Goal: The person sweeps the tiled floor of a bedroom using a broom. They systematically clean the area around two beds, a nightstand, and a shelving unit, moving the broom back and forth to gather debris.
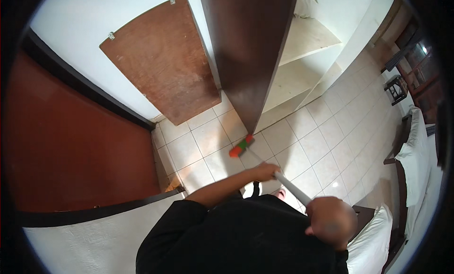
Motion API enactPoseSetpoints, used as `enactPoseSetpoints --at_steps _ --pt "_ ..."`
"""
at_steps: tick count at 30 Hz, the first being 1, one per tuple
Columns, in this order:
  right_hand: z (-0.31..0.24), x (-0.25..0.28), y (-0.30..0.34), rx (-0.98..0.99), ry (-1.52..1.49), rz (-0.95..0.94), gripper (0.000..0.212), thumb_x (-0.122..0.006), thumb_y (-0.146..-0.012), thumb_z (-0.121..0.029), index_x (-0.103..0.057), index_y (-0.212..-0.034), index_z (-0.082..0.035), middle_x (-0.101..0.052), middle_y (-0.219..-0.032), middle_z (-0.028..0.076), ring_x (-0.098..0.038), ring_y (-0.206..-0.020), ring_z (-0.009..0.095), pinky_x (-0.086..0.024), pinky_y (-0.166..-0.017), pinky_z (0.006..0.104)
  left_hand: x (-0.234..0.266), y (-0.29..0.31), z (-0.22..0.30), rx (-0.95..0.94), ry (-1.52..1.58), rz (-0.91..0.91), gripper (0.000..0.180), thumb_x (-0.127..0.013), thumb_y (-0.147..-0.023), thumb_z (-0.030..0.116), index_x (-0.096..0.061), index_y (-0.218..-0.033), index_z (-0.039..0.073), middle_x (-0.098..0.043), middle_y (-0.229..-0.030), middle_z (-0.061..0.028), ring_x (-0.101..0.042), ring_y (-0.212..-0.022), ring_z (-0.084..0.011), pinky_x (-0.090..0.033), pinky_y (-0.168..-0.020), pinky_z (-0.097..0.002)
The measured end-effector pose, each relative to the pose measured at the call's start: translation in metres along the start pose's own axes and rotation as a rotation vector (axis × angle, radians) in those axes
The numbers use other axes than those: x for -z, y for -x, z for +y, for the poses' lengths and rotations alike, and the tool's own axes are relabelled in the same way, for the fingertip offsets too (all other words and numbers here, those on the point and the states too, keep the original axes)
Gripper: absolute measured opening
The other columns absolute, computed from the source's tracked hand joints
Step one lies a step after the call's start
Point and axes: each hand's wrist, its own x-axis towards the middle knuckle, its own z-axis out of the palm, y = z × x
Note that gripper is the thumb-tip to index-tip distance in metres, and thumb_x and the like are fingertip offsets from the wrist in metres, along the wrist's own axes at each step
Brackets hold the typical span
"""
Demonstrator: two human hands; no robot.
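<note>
A broom (294, 188) with a pale grey handle slants across the middle of the view. Its red and green head (242, 146) is low over the tiled floor, by the near bottom corner of a dark brown door (246, 52). Partway down the handle, my left hand (266, 172) is closed around it. My right hand (331, 221) grips the handle's upper end close to my body and looks a little blurred. Whether the bristles touch the tiles I cannot tell.
A brown wooden panel (163, 56) stands against the white wall at the far left. Left of me is a reddish-brown door (80, 141) in a dark frame. Pale shelves (298, 78) lie beyond the brown door. Beds with white bedding (416, 165) are at the right.
</note>
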Motion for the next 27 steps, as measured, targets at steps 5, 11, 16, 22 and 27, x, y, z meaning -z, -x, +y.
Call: enactPoseSetpoints --at_steps 5,11,16,22,27 --pt "-0.026 0.030 0.042 0.202 -0.021 -0.122 0.027 -0.072 -0.070 -0.014 -0.051 -0.055 -0.006 -0.051 -0.054 0.005 -0.055 -0.052 0.022 -0.045 -0.051 0.0323 -0.034 -0.023 0.061 -0.133 0.124 0.029 0.013 -0.062 -0.072 0.019 -0.053 -0.074 0.009 -0.056 -0.069 -0.0089 -0.057 -0.072 -0.0286 -0.041 -0.063 -0.0378" --pt "-0.023 0.058 0.090 0.408 -0.208 -0.261 0.033 -0.061 -0.080 -0.025 -0.050 -0.055 -0.006 -0.050 -0.053 0.006 -0.052 -0.045 0.023 -0.047 -0.054 0.0329 -0.023 -0.015 0.103 -0.005 -0.028 0.097 0.012 -0.063 -0.064 0.018 -0.056 -0.073 0.012 -0.058 -0.067 -0.0079 -0.058 -0.070 -0.0292 -0.043 -0.058 -0.0415" --pt "0.067 0.021 0.107 -0.047 -0.368 0.235 0.014 -0.063 -0.075 -0.012 -0.056 -0.067 -0.004 -0.057 -0.068 0.007 -0.056 -0.067 0.021 -0.042 -0.080 0.0370 -0.053 0.034 0.017 0.269 -0.166 0.390 0.022 -0.070 -0.058 0.016 -0.057 -0.075 0.012 -0.059 -0.069 -0.0064 -0.059 -0.070 -0.0274 -0.045 -0.060 -0.0366" --pt "0.086 0.042 0.165 -0.119 -0.366 0.230 0.015 -0.062 -0.073 -0.004 -0.050 -0.063 -0.001 -0.054 -0.068 0.009 -0.052 -0.067 0.021 -0.041 -0.066 0.0347 -0.115 -0.020 0.023 0.187 -0.086 0.487 0.016 -0.062 -0.061 0.006 -0.057 -0.075 0.010 -0.059 -0.071 -0.0080 -0.058 -0.072 -0.0287 -0.045 -0.062 -0.0374" --pt "0.017 0.105 0.200 -0.008 -0.065 0.016 0.017 -0.061 -0.071 -0.008 -0.049 -0.060 -0.004 -0.047 -0.058 0.006 -0.048 -0.057 0.023 -0.038 -0.057 0.0338 -0.160 -0.155 0.100 -0.190 0.207 0.415 0.025 -0.064 -0.066 0.010 -0.057 -0.090 0.007 -0.061 -0.075 -0.0103 -0.060 -0.071 -0.0281 -0.046 -0.062 -0.0351"
